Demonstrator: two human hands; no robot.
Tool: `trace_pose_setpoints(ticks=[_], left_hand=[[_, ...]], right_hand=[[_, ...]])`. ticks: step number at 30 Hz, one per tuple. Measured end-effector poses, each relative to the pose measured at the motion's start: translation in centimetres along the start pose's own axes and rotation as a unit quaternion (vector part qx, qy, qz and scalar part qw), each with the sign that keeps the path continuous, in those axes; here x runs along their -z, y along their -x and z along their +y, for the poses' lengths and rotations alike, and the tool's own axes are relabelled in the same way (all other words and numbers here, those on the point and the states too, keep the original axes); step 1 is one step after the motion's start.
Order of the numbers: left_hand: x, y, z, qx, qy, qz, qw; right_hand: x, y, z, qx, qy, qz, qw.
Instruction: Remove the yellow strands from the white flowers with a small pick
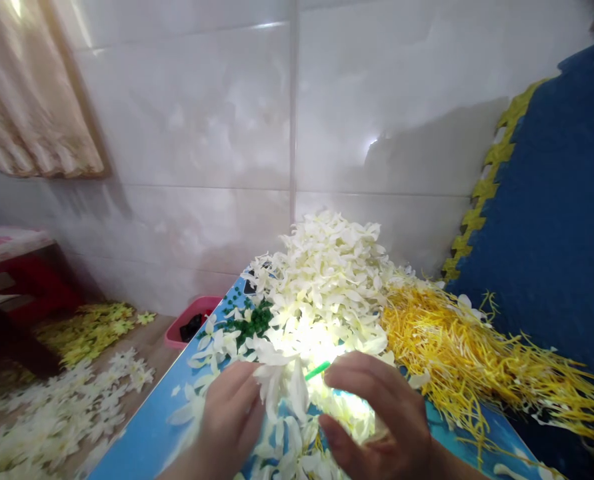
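"Two hands hover over the near part of the blue desk; what do we see in them?"

"We see the left hand pinching a white flower, with a green stick poking out on the flower's right."

"And the right hand?"

"Its thumb and fingers stand apart, fingertips just beside the stick's end; we cannot tell whether they touch it."

"What do we find around them?"

"A heap of white petals on the far side, yellow strands to the right, small green pieces left of the heap, and a pink basin past the desk's left edge."
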State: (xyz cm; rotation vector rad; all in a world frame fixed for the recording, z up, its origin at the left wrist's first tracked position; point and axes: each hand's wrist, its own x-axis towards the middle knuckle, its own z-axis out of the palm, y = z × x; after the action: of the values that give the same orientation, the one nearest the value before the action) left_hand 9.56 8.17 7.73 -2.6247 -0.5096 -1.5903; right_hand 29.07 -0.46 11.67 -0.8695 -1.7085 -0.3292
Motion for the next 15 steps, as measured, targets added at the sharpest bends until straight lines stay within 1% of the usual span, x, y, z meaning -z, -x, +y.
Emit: trace_pose_setpoints(ticks=[1,2,3,4,6,8,10,15], left_hand=[[-0.2,0.3,-0.1,0.002,0.008,0.003,1.0],[-0.3,0.6,-0.2,0.005,0.015,0.007,1.0],[-0.4,0.9,-0.3,0.008,0.022,0.008,1.0],[-0.5,1.1,-0.3,0.01,0.03,0.007,0.999],[-0.4,1.4,-0.3,0.012,0.041,-0.002,0.999],[-0.2,1.3,0.0,0.01,0.042,-0.012,0.999],[0.1,1.0,0.3,0.004,0.037,-0.016,0.999],[0.4,0.2,0.8,-0.003,0.04,-0.022,0.999]], right_hand=[[-0.1,0.1,0.1,-0.055,-0.02,0.02,0.998],[-0.3,0.1,0.2,-0.112,-0.044,0.022,0.992],[-0.4,0.1,0.3,-0.167,-0.072,0.01,0.983],[-0.5,0.0,0.4,-0.211,-0.103,-0.014,0.972],[-0.9,-0.3,0.5,-0.271,-0.16,-0.073,0.946],[-1.2,-0.6,0.4,-0.302,-0.209,-0.109,0.924],[-1.4,-0.8,0.2,-0.318,-0.237,-0.119,0.91],[-1.4,-0.6,0.1,-0.332,-0.255,-0.119,0.901]])
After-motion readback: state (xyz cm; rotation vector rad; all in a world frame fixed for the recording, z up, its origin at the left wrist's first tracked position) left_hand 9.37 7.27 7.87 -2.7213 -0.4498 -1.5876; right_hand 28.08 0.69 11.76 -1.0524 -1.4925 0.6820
